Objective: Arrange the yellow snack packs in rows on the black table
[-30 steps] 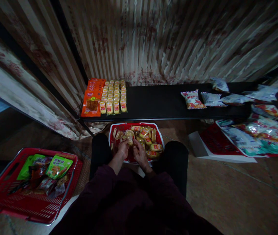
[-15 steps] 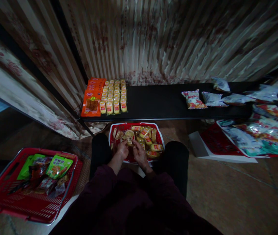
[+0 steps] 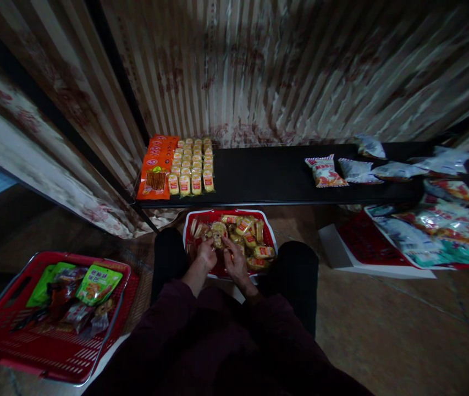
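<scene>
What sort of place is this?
Probably a small shop, or a set-up like one: the black shelf bears wrapped snacks in neat rows beside orange packs, and the red basket between the knees holds loose wrapped ones.

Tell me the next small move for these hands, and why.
Probably raise the wrapped snack slightly: the left hand and right hand are both at its near side, while other packets lie jumbled in the red basket.
</scene>
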Tool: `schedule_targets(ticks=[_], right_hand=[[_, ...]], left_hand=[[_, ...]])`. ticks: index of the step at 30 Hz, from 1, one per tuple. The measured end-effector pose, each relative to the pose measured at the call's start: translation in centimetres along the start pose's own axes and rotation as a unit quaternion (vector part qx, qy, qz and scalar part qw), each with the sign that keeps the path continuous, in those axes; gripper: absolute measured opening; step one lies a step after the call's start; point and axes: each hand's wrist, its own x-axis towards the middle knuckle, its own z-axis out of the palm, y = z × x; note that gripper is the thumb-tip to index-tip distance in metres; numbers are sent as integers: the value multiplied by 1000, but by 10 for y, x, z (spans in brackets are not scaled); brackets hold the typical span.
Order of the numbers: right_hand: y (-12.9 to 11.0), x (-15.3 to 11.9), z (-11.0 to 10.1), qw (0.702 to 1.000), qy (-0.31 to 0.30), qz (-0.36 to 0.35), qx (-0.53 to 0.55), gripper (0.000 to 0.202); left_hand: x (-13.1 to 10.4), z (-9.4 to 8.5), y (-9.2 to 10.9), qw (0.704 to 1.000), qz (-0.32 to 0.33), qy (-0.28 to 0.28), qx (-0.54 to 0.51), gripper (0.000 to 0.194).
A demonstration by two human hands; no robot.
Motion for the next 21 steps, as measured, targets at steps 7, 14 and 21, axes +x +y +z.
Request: schedule_targets(ticks=[7,14,21], right_hand=[[-6,3,-2,1000,11,15,-10,38],[-6,3,-2,999,1,39,-22,40],[-5,2,1,999,3,49,-22,39]], left_hand=[[-4,3,1,1000,-14,-6,23,12],[-1,-2,1,999,3,-30,33,6],[-5,-3,2,997,25,-43,50,13]])
